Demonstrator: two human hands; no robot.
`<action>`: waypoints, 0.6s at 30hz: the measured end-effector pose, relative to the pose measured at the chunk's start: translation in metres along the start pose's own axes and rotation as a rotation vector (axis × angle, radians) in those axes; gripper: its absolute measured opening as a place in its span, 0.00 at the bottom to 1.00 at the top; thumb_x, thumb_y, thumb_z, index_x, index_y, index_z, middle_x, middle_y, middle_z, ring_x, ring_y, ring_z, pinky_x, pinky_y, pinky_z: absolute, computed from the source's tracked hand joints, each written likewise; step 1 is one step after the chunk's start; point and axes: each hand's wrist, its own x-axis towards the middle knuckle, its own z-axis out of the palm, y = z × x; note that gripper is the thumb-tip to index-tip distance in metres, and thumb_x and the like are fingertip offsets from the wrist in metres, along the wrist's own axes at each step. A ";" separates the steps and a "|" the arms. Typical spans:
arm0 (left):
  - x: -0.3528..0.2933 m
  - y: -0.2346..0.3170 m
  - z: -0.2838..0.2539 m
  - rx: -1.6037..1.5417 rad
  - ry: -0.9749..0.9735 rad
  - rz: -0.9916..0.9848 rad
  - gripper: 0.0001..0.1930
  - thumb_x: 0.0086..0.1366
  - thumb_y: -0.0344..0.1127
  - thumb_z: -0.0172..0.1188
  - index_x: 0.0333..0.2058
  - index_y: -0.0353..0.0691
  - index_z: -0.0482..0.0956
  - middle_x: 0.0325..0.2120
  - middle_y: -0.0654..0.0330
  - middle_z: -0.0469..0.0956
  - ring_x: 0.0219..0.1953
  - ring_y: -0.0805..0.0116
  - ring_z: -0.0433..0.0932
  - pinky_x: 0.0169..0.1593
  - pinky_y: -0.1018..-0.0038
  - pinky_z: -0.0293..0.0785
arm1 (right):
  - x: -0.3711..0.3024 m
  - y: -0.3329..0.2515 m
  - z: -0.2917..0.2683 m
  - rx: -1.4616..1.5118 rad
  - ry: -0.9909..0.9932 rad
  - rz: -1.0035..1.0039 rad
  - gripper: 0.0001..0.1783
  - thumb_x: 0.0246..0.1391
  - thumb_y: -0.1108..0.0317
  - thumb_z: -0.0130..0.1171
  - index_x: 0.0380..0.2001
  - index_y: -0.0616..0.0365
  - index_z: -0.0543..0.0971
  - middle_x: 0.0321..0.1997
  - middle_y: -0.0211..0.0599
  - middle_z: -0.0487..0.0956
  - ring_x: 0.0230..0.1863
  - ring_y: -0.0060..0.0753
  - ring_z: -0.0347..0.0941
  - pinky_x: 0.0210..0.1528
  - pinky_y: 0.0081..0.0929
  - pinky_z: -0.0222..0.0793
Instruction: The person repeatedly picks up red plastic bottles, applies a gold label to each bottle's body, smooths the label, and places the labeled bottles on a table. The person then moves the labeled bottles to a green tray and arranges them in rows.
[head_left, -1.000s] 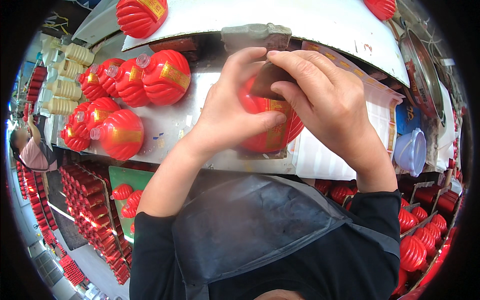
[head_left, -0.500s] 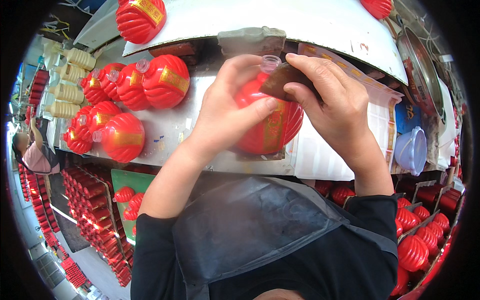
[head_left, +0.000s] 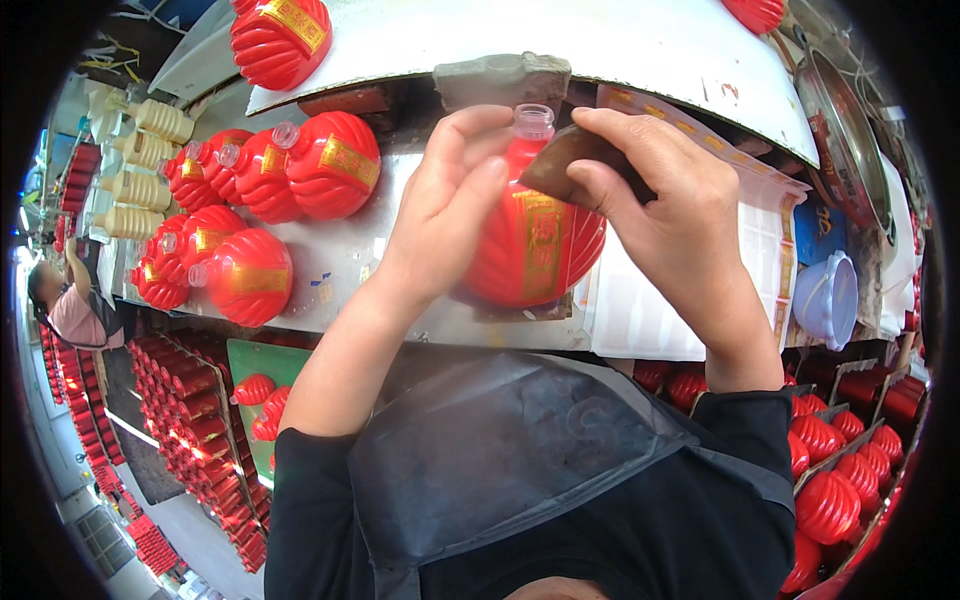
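Note:
A round red ribbed bottle point(head_left: 502, 262) with a clear threaded neck stands in front of me, a gold label point(head_left: 543, 248) running down its near side. My left hand point(head_left: 440, 210) is cupped against the bottle's left side, its fingers reaching up beside the neck and its thumb lifted along them. In my right hand point(head_left: 668, 185), a thin dark brown scraper-like piece point(head_left: 578, 160) is pinched between thumb and fingers. Its pointed end lies over the bottle's shoulder at the top of the label; whether it touches cannot be seen.
Several labelled red bottles point(head_left: 333, 165) crowd the left of the metal table. A white sheet with gold-printed labels point(head_left: 650, 290) lies to the right, beside a pale blue bucket point(head_left: 825, 300). A white board point(head_left: 560, 35) spans the back. Far left, a person point(head_left: 75, 310) stands near stacked red goods.
My left thumb has lifted off the front of the bottle and drawn back to the left, uncovering more of the label. The right hand and brown piece have hardly moved.

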 end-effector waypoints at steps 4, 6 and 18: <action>0.004 -0.003 -0.004 0.069 0.003 0.004 0.22 0.78 0.30 0.46 0.66 0.32 0.59 0.62 0.47 0.73 0.63 0.64 0.73 0.68 0.67 0.68 | 0.000 0.006 0.002 -0.089 0.025 -0.009 0.19 0.51 0.75 0.73 0.48 0.61 0.84 0.40 0.45 0.86 0.39 0.42 0.84 0.42 0.30 0.79; 0.006 -0.003 -0.003 0.048 0.007 -0.004 0.21 0.78 0.30 0.46 0.66 0.32 0.59 0.62 0.47 0.74 0.63 0.64 0.74 0.67 0.67 0.69 | 0.000 0.010 0.002 -0.108 0.041 -0.037 0.19 0.51 0.77 0.73 0.48 0.62 0.84 0.40 0.44 0.86 0.39 0.42 0.85 0.42 0.29 0.80; 0.009 0.000 -0.003 -0.066 0.060 -0.061 0.20 0.78 0.31 0.45 0.65 0.33 0.62 0.60 0.49 0.75 0.60 0.66 0.75 0.65 0.68 0.72 | -0.021 -0.002 -0.001 0.211 -0.068 -0.382 0.12 0.42 0.80 0.70 0.33 0.60 0.85 0.39 0.42 0.87 0.42 0.44 0.86 0.42 0.36 0.83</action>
